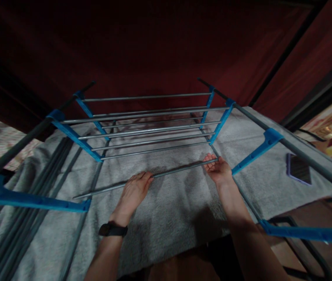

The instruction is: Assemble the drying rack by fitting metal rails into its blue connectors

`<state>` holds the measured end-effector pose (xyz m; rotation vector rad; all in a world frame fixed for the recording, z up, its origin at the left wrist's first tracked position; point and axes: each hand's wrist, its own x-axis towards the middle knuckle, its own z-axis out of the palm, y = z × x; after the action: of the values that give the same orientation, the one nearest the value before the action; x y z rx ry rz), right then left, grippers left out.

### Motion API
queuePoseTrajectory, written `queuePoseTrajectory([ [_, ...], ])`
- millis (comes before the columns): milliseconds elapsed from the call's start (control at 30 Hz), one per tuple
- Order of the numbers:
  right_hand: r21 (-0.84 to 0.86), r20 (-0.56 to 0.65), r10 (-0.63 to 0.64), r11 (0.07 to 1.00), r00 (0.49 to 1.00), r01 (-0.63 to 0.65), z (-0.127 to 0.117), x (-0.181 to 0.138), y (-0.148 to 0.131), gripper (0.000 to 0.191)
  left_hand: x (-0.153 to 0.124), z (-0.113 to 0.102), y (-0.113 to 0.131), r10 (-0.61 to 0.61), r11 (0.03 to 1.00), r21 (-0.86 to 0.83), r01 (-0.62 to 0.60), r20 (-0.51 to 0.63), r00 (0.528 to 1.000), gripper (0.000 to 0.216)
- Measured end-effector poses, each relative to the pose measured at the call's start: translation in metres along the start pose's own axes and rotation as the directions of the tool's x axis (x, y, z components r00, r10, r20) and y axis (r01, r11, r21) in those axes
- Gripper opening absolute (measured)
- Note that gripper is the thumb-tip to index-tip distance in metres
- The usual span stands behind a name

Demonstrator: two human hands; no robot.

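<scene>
Fitting another rod (177, 170) btwn the blue side brackets is prob. the step in hand, w/ the rack (151, 129) standing behind it, ctr to upper ctr of the frame. L hand (137, 188), wearing a watch (113, 230), is gripping the rod from above nr its middle, fingers curling over it. R hand (220, 170) is supporting the rod's R end palm-up, fingers lying under it; can't tell if the thumb is pinching. Rod is slanting across the ctr of the frame above the blanket (177, 218), its L end overlapping the tip of the L bracket (37, 201); can't tell if they're touching. R bracket (253, 153) is sitting just beyond the R hand. Next move is prob. calling for lining up an end w/ its bracket, then pushing while steadying the frame. Spare rods (55, 162) are lying at L, phone (299, 169) at R.
</scene>
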<state>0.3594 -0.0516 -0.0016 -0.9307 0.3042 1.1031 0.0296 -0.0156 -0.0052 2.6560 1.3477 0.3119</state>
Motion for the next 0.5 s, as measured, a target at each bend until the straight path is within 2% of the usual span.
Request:
queuePoseTrajectory([
  [300,-0.007,-0.011,-0.013,1.000,1.000,0.013,0.0002,0.0000,0.0002,0.036,-0.0001,0.0006,0.0002,-0.021,0.999,-0.027,0.021,-0.026,0.999,0.025],
  [500,-0.003,-0.003,-0.045,0.999,0.999,0.045,-0.0019,0.0038,0.0023,0.034,0.0004,-0.0009,0.0040,-0.017,1.000,0.010,0.017,0.010,1.000,0.028],
])
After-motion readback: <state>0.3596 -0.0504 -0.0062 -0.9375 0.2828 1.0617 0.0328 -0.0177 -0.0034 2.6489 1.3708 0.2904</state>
